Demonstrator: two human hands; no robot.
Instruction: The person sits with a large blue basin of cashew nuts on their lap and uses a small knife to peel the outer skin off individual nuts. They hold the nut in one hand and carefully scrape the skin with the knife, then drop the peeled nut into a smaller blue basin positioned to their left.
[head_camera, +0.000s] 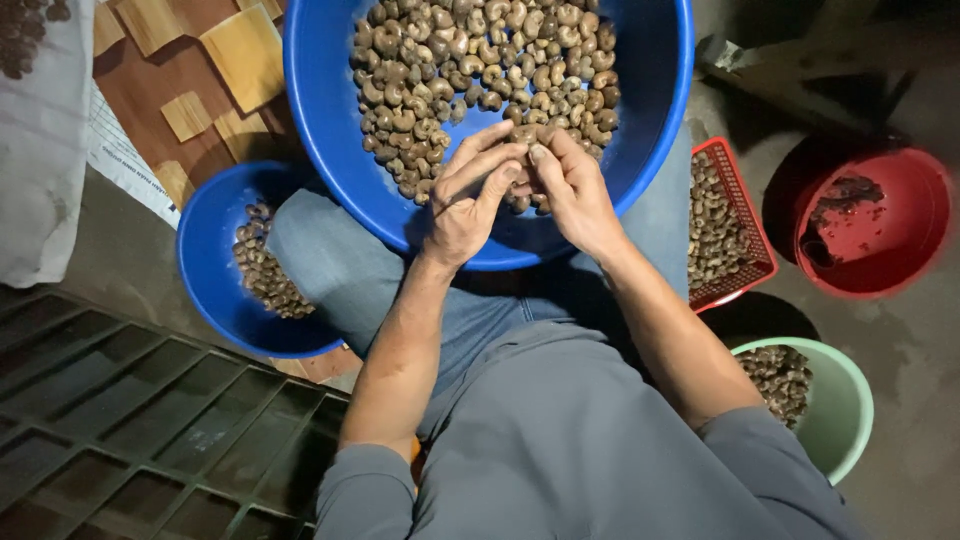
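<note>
Both hands are seen together at the centre of the frame, over the near rim of a big blue basin (320, 90) that is rested on the lap. The left hand (468, 200) is curled, its fingers (490, 150) pressed around a single brown cashew nut (524, 134), and the same nut is pinched from the other side by the fingertips (545, 152) of the right hand (575, 190); the two hands are touching at the tips. Inside the basin, a heap of kidney-shaped nuts (480, 60) is piled toward the upper centre of the frame. A smaller blue bowl (205, 260) with a few nuts is placed at the left, just beside the knee. At the right, a red mesh basket (745, 210) is filled with more nuts, and a red bowl (900, 230) is set further right, with dark scraps in it. A pale green bucket (850, 410) holding nuts is seen at the lower right. A dark metal grate (130, 420) is spread across the lower left.
</note>
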